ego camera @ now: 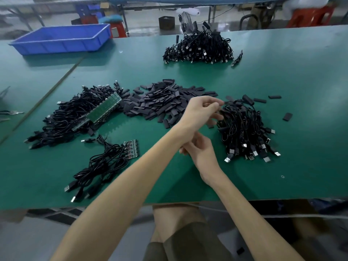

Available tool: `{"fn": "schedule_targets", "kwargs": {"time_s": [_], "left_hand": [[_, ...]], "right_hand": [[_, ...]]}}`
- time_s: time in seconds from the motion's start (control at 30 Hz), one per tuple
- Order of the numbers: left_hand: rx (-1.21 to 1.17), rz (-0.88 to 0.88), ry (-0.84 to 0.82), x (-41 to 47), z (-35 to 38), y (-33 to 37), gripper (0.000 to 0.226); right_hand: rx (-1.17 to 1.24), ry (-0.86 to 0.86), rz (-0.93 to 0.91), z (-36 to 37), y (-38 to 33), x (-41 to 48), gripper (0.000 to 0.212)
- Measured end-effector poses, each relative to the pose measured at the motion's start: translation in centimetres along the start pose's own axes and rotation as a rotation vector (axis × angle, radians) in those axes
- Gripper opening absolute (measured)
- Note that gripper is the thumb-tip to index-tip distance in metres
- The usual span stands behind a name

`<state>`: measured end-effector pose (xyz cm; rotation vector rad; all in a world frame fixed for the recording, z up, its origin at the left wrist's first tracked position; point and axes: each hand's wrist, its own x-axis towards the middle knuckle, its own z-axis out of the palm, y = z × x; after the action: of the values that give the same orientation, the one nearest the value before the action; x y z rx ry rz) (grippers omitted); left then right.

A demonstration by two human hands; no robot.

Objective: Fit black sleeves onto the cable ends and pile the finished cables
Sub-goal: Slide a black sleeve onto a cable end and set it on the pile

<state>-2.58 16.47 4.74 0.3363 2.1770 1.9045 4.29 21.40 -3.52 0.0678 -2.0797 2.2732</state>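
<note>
Head view, nearest first: the right hand [202, 155] hangs low over the tabletop [169, 187], tucked under the crossing left forearm. Its fingers [185, 150] are loosely curled and partly hidden, so I cannot tell whether they hold anything.

Level with it but well to the left lies a small bundle of cables [105, 162]. Its long axis runs on a diagonal, with the plugs at the near-left and a strip of little circuit boards at the far-right end, the end closest to the hands.

Further out, the left hand [201, 110] reaches across to the right, and its fingers [214, 105] are apart, relaxed and seemingly empty. They hover at the left edge of the right-hand cable pile [244, 130] — judging by the sleeved ends on top, the finished pile.

The heap of black sleeves [160, 104] lies just left of that hand. Beyond the heap to the left is a larger pile of unsleeved cables [75, 117].

The next pickup probably turns on this: both supplies lie left of the crossed left hand, and the sleeves are the closer of the two — so the arms need to uncross first.

Farthest off are another cable pile [199, 48] and a blue crate [62, 37].
</note>
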Motion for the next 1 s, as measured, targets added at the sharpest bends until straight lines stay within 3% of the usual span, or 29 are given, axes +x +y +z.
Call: {"fn": "schedule_targets", "kwargs": {"time_s": [0.1, 0.23, 0.3, 0.43, 0.6, 0.73, 0.9, 1.0], "left_hand": [[0.161, -0.002, 0.079, -1.2, -3.8, -0.6, 0.016], [0.649, -0.060, 0.117, -3.0, -10.3, -1.7, 0.008], [0.907, -0.191, 0.081, -4.0, -13.4, -2.3, 0.004], [1.185, -0.437, 0.032, -6.1, -17.4, -3.7, 0.028], [1.138, -0.440, -0.018, -7.0, -17.7, -4.3, 0.021], [1.049, -0.347, -0.055, -7.0, -16.7, -4.3, 0.013], [0.714, -0.090, 0.079, -7.6, -13.7, -3.3, 0.020], [0.568, -0.045, 0.098, -7.9, -11.5, -3.2, 0.014]], "right_hand": [[0.017, -0.027, 0.002, -0.1, 0.2, -0.1, 0.007], [-0.045, -0.011, -0.026, -0.3, 0.4, -0.2, 0.017], [-0.053, -0.023, -0.026, -0.3, 0.5, -0.3, 0.018], [-0.073, -0.046, -0.034, -0.2, 0.2, -0.5, 0.018], [-0.078, -0.060, -0.020, -0.1, 0.2, -0.5, 0.016], [-0.117, -0.099, -0.026, 0.1, 0.4, -0.6, 0.011], [-0.206, -0.151, -0.056, 0.4, 0.4, -0.7, 0.010], [-0.238, -0.164, -0.073, 0.4, 0.3, -0.6, 0.014]]}}
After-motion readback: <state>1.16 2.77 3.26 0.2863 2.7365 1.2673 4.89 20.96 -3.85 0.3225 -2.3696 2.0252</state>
